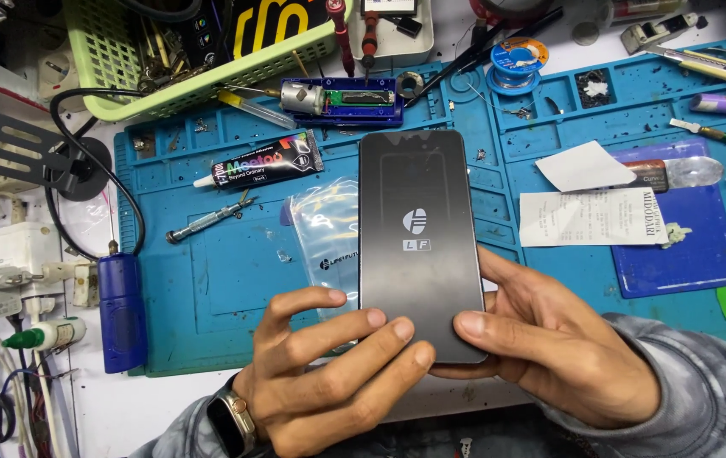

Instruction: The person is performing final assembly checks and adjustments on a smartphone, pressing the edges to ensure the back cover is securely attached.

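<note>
Both my hands hold a flat black phone screen panel (418, 229) with a small grey logo at its middle, upright above a blue work mat (210, 288). My left hand (329, 373), with a watch on its wrist, grips the panel's lower left edge with fingers across the bottom. My right hand (549, 348) holds the lower right edge, thumb on the front. A clear plastic bag (325, 237) lies on the mat just left of the panel, partly behind it.
A black glue tube (265, 165) and a small screwdriver (210, 222) lie at the mat's left. A blue rotary tool (341, 99), solder spool (517, 61), green basket (185, 51), paper receipt (592, 216) and blue cylinder (121, 309) surround the work area.
</note>
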